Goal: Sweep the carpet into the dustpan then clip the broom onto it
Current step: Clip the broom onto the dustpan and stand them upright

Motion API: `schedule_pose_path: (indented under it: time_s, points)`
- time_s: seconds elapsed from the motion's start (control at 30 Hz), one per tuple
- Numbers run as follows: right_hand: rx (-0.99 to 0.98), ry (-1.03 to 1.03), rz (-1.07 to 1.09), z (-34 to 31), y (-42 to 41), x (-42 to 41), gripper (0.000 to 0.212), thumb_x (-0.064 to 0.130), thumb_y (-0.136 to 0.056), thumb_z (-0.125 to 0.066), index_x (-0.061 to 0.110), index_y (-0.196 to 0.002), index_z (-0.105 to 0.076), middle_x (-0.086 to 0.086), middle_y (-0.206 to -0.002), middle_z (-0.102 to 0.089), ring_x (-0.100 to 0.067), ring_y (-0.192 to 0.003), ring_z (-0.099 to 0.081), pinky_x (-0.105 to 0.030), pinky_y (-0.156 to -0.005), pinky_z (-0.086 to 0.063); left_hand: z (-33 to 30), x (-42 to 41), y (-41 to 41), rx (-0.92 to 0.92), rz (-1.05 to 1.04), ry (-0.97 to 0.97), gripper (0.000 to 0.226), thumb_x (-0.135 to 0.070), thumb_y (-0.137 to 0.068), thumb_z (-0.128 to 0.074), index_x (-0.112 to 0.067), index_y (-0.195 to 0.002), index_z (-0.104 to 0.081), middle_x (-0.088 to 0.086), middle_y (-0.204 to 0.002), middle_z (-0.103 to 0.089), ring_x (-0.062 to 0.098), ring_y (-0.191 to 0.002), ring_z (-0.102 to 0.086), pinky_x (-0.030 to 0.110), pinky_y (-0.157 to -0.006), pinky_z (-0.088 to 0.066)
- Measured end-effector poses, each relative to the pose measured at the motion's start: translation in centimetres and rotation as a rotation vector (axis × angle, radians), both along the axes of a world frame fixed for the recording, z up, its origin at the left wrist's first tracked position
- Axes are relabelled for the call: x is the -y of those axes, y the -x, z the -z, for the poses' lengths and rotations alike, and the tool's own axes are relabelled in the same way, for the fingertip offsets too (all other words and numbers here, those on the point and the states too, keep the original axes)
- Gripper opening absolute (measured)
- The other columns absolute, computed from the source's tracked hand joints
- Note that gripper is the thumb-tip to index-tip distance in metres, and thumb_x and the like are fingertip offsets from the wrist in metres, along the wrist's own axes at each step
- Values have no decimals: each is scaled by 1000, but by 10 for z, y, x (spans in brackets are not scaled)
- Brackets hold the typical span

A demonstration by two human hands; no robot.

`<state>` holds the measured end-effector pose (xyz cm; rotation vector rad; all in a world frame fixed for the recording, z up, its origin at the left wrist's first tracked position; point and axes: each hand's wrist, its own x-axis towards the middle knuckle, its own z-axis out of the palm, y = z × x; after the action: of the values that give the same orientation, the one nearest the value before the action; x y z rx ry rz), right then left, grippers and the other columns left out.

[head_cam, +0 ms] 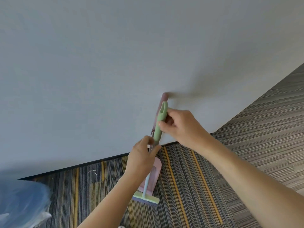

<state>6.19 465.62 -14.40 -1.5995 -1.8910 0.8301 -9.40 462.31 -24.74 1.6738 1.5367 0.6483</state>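
A broom with a green handle (160, 122) stands upright on the striped carpet (189, 186), its green and purple brush head (146, 199) resting on the floor. Right behind it stands the pink dustpan (152, 176), whose pink handle (162, 99) leans against the grey wall. My right hand (182, 127) grips the green handle near its top. My left hand (142, 156) is closed around the thin shaft lower down, where both handles run side by side. I cannot tell whether the broom is clipped to the dustpan.
The grey wall (115, 63) fills the upper view and meets the carpet at a dark baseboard. A blue bin lined with a plastic bag (21, 204) sits at the lower left. A small white scrap (92, 171) lies on the carpet near the wall.
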Motion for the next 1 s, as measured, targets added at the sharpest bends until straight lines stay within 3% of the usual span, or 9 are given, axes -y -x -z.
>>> schedule_pose_path:
  time_s: [0.07,0.13,0.27,0.43,0.63,0.73,1.0]
  points:
    - [-7,-48,1,-2,-6,-7,18,22,-90,-64,4,-89,-66,-9,-75,-71,-17,-66,-68,-31,-63,-54,21,2,4,90,8,58,27,-38,-87,-65,-28,-111,-59,-20,-106,-59,-3,-93,-55,12,-72,-41]
    - [-15,-112,-7,-7,-10,-16,15,18,-89,-65,3,-88,-65,-15,-78,-73,-23,-68,-69,-34,-67,-55,40,0,9,120,39,132,34,-33,-88,-65,-27,-121,-58,-21,-108,-59,-4,-100,-56,13,-82,-43]
    - [-43,-136,-19,-12,-10,-35,31,26,-83,-57,-1,-94,-66,-22,-81,-72,-37,-74,-70,-52,-73,-56,64,-15,13,79,5,102,19,-25,-90,-65,-25,-109,-66,-23,-89,-64,-13,-87,-59,-1,-66,-41]
    - [1,-192,7,-2,-9,-44,30,28,-85,-56,1,-92,-65,-16,-80,-73,-34,-74,-70,-49,-71,-55,78,-30,10,130,-26,51,14,-19,-90,-64,-20,-102,-70,-22,-83,-64,-22,-79,-56,-2,-65,-38]
    - [1,-227,38,8,-1,-46,41,35,-81,-54,-2,-94,-65,-25,-84,-70,-43,-78,-67,-53,-74,-54,90,-32,8,147,-27,37,14,-19,-90,-64,-19,-102,-71,-9,-92,-72,-3,-86,-63,2,-68,-42]
    - [17,-227,38,12,-1,-47,41,36,-80,-54,-2,-94,-65,-24,-81,-70,-42,-76,-67,-52,-72,-54,96,-32,4,149,-32,42,14,-19,-90,-64,-19,-101,-71,-7,-92,-73,7,-88,-66,13,-71,-47]
    - [2,-220,40,15,-6,-47,37,35,-81,-54,3,-94,-66,-22,-80,-70,-39,-74,-67,-49,-71,-53,104,-38,0,154,-49,28,14,-18,-90,-63,-22,-101,-71,-10,-90,-72,7,-83,-66,18,-70,-50]
